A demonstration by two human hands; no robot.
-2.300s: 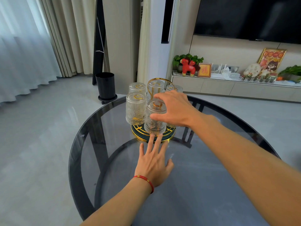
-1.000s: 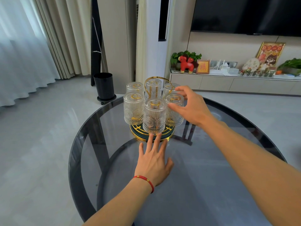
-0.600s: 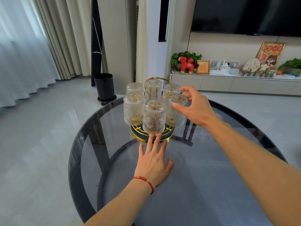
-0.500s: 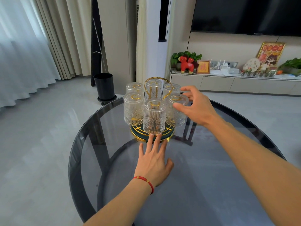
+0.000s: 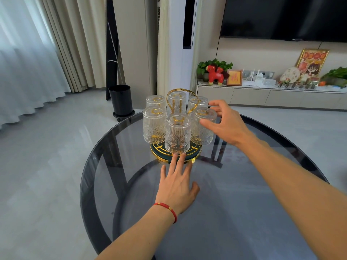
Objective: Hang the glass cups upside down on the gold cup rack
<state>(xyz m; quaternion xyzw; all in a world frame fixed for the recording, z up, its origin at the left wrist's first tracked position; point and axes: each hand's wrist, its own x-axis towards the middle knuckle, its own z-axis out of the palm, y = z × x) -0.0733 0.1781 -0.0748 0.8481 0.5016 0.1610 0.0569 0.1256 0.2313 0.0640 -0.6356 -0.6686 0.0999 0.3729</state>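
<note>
A home living room: wall-mounted TV point(image 5: 281, 15) upper right, low cabinet point(image 5: 262, 95) with ornaments below it, curtains point(image 5: 47, 44) at left.

head cam | worn high | faces forward-down | close over round glass table point(image 5: 105, 184) | single view

Pale tiled floor point(image 5: 56, 147), sheer curtains point(image 5: 24, 72) left — dark television point(image 5: 281, 17) above a low cabinet point(image 5: 262, 95).

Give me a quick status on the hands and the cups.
Left hand flat on glass table, fingertips at rack base. Right hand open around right-front cup. Six cups hung. Nothing blocking.
</note>
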